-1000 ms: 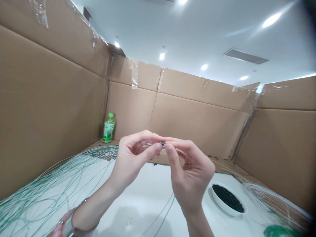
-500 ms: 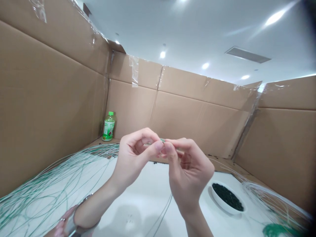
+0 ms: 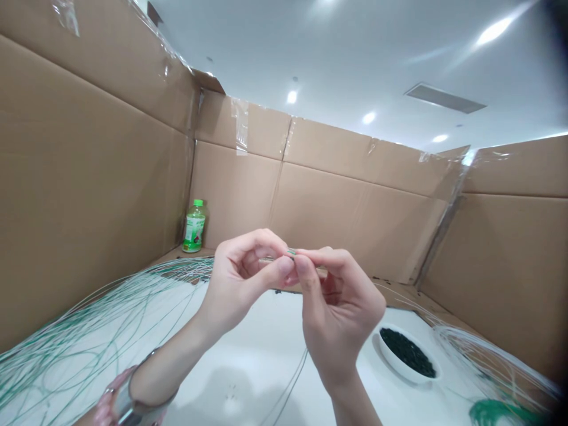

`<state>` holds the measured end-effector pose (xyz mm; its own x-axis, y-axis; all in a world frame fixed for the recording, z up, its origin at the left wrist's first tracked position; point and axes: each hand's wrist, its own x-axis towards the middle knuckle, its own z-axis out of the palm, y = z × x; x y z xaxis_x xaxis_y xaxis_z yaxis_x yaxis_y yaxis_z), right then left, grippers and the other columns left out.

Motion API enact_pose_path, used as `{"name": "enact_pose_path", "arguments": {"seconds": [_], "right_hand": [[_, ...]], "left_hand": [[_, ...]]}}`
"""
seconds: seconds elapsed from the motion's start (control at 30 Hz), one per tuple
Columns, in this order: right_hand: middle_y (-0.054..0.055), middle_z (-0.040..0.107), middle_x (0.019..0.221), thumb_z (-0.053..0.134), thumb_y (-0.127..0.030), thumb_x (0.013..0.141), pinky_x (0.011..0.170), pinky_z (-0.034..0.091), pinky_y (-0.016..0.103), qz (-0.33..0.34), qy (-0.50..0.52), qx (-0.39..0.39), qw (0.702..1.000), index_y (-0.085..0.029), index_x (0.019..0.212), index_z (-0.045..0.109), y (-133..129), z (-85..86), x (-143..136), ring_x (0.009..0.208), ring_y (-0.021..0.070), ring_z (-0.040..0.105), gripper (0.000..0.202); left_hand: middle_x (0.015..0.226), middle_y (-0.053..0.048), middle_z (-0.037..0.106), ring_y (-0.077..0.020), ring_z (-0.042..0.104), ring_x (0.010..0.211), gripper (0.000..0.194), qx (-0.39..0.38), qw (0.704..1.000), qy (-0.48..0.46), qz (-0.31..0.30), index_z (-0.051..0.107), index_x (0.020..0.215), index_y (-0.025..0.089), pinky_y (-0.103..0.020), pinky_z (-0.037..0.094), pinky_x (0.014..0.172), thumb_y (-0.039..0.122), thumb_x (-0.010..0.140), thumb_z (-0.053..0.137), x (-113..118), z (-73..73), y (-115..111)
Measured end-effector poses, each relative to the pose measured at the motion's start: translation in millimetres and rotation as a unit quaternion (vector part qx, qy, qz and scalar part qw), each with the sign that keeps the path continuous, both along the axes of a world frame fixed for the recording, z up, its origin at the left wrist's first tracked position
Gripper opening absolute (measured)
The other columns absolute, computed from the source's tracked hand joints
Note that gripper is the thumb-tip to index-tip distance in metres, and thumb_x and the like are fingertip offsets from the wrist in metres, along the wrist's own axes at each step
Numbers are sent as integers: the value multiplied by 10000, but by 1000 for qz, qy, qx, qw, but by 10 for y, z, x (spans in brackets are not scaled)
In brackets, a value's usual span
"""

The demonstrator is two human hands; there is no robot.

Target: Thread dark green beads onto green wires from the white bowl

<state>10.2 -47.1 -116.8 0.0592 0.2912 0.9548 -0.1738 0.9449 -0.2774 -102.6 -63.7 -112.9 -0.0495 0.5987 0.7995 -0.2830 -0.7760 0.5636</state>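
My left hand (image 3: 248, 278) and my right hand (image 3: 337, 302) meet fingertip to fingertip above the white table. Between the pinched thumbs and forefingers shows a thin green wire (image 3: 291, 252), with a small dark bit at the tips whose kind I cannot make out. Both hands are closed on it, and most of the held part is covered by the fingers. Below my right hand, two thin wire strands (image 3: 290, 387) hang down toward the table's near edge.
Many loose green and white wires (image 3: 110, 325) spread over the left side. At right stands a white bowl (image 3: 402, 370) of small black pieces (image 3: 408, 352), near a green wire coil (image 3: 501, 412) and white wires (image 3: 479, 343). A green-capped bottle (image 3: 194, 228) stands by the cardboard wall (image 3: 355, 219).
Both hands stay pinched together in nearly the same place. The view has shifted very slightly.
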Motion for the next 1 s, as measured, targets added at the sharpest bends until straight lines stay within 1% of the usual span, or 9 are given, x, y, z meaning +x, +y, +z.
{"name": "enact_pose_path", "arguments": {"seconds": [0.07,0.17,0.27,0.37,0.53,0.77,1.0], "right_hand": [[-38,628,667,601,-45,802,483,555,176,0,-4,0,1000,-189,838,645,-9,5,1,541,69,609,155],[-28,660,708,600,-44,799,487,553,175,-10,-8,4,1000,-192,845,643,-28,19,9,551,73,625,160],[-23,670,719,613,-38,779,508,550,180,-46,-6,14,999,-199,845,646,-38,33,21,614,92,647,177],[-29,670,718,632,-30,751,521,548,177,-92,-7,29,995,-203,831,644,-30,40,28,614,86,632,191],[-46,673,703,639,-4,726,528,547,165,-113,-19,49,992,-194,824,637,-14,44,34,600,70,619,214],[-50,672,682,639,-15,726,521,550,184,-136,-28,61,988,-203,806,634,-7,50,53,587,80,617,204],[-47,670,677,642,-13,719,511,554,192,-142,-33,72,987,-206,801,632,8,40,51,581,88,620,210]], "left_hand": [[669,30,606,-39,578,558,51,-5,1000,7,-14,658,747,181,-111,503,537,165,796,658,-11,-1,4],[638,21,614,-39,558,531,77,-33,999,0,-33,648,740,176,-109,491,525,218,803,658,-20,6,16],[625,25,609,-24,530,504,115,-65,996,-45,-45,636,703,170,-90,469,505,240,781,686,-5,29,22],[605,34,589,-23,516,505,130,-74,993,-77,-58,632,683,170,-86,457,497,243,753,715,23,47,15],[631,27,592,-34,513,519,138,-69,994,-75,-44,629,679,170,-122,474,526,250,746,719,43,38,17],[590,36,542,-31,501,498,155,-57,996,-60,-18,619,655,163,-109,450,486,242,741,721,39,44,17],[590,34,544,-31,505,506,124,-60,997,-52,-15,632,679,173,-107,460,498,233,764,700,21,22,30]]}}
